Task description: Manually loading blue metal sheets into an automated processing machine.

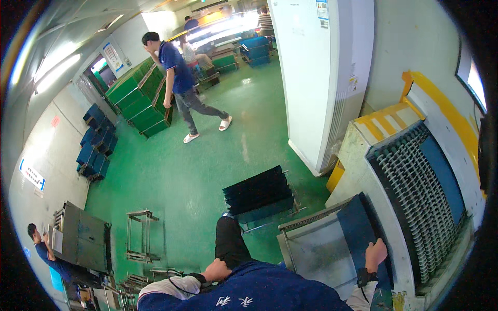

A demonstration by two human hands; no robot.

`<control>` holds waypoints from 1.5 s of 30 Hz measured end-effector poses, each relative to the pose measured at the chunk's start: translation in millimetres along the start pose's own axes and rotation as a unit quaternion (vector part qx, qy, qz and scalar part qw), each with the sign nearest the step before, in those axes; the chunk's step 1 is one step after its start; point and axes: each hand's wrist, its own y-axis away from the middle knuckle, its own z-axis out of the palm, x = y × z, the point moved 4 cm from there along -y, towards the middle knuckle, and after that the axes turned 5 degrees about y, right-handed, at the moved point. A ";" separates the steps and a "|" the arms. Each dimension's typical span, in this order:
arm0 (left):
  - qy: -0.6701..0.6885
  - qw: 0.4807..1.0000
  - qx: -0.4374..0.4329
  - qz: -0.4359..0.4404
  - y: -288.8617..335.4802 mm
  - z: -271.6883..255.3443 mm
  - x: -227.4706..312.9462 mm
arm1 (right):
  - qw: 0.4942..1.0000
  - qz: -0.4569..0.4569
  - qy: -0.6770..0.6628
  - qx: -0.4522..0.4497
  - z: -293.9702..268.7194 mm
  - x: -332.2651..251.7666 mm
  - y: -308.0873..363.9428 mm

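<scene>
My right hand (pixel 376 254) is closed on the edge of a dark blue flat panel (pixel 357 228). The panel leans at the right side of a grey metal tray (pixel 316 254), beside a roller conveyor. My left hand (pixel 216 270) is curled into a fist close to my thigh, and nothing shows sticking out of it. A rack (pixel 259 194) holding several dark upright panels sits on the floor ahead of my foot.
To the right is the conveyor (pixel 415 202) with rows of rollers and another blue panel. A tall white cabinet (pixel 311 78) stands beyond it. One person (pixel 179 72) walks across the green floor; another (pixel 62 262) is by a grey cabinet (pixel 83 236). Metal frames (pixel 141 236) stand left.
</scene>
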 end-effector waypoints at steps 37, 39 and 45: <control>0.006 0.987 -0.076 0.144 55.6 -83.0 16.2 | 1.000 0.008 0.000 -0.014 -1.7 0.0 2.0; 0.049 0.984 -0.055 0.165 57.9 -78.0 11.5 | 1.000 0.005 -0.002 -0.006 -0.3 0.2 1.5; 0.080 0.988 0.009 0.132 62.7 -73.4 13.1 | 1.000 0.016 -0.006 -0.013 -12.2 -7.4 1.4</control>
